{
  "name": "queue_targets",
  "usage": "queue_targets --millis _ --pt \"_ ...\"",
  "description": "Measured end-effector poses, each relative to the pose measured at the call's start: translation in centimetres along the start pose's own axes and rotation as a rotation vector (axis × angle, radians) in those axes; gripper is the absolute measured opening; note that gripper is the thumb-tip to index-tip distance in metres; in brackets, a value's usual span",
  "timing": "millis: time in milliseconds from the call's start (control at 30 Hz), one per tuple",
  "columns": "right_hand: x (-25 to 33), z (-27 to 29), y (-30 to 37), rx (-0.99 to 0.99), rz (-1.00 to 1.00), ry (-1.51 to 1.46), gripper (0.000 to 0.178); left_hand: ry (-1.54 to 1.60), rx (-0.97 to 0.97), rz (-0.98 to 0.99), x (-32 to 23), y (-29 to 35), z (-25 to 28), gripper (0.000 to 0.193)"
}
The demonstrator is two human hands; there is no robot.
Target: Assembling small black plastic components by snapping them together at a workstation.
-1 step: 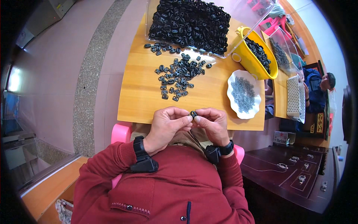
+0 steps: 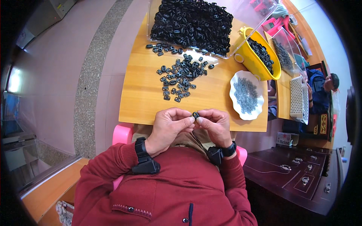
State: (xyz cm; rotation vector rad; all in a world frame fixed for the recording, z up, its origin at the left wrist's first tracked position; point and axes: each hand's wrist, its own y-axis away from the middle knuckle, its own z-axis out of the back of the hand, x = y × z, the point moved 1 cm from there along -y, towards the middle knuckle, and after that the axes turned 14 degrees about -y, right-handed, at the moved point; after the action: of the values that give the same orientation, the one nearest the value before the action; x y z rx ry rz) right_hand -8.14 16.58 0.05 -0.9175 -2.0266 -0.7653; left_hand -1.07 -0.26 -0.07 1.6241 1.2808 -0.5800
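Observation:
Just past the near edge of the table, my left hand [image 2: 171,124] and my right hand [image 2: 215,124] meet in front of my body. Between them is a small black cord lock [image 2: 195,115], an oval plastic piece. Thumb and forefinger of each hand pinch it from either side. A loose pile of similar black cord lock pieces [image 2: 181,77] lies on the wooden table [image 2: 139,101] beyond my hands. To the right, a white scalloped dish [image 2: 256,113] holds many tiny grey metallic pieces, probably springs, too small to make out singly.
A clear plastic bin [image 2: 211,55] full of black pieces stands at the far side. A yellow tub [image 2: 247,56] with more of them is right of it. Another person [image 2: 318,88] sits at the far right, near a white perforated basket [image 2: 299,100]. A dark cabinet [image 2: 271,165] stands at lower right.

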Motion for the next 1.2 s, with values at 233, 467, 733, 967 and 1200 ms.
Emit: queue_targets --millis 233,467,733,967,1200 --pt "0.1 -0.2 0.2 -0.004 0.011 -0.004 0.018 -0.005 0.025 -0.034 0.2 0.1 0.0 0.015" --pt "0.4 -0.8 0.3 0.040 -0.012 -0.142 0.017 -0.002 0.045 -0.135 0.9 0.0 0.0 0.020" --pt "0.6 -0.6 0.7 0.076 -0.073 -0.261 0.015 -0.203 0.171 -0.261 -0.4 0.6 -0.6 0.023" --pt "0.6 -0.8 1.1 0.089 -0.105 -0.337 0.015 -0.190 0.156 -0.298 0.0 0.6 -0.9 0.018" --pt "1.1 -0.2 0.5 0.080 -0.033 -0.125 0.016 -0.077 0.133 -0.244 -0.1 0.2 -0.9 0.019"
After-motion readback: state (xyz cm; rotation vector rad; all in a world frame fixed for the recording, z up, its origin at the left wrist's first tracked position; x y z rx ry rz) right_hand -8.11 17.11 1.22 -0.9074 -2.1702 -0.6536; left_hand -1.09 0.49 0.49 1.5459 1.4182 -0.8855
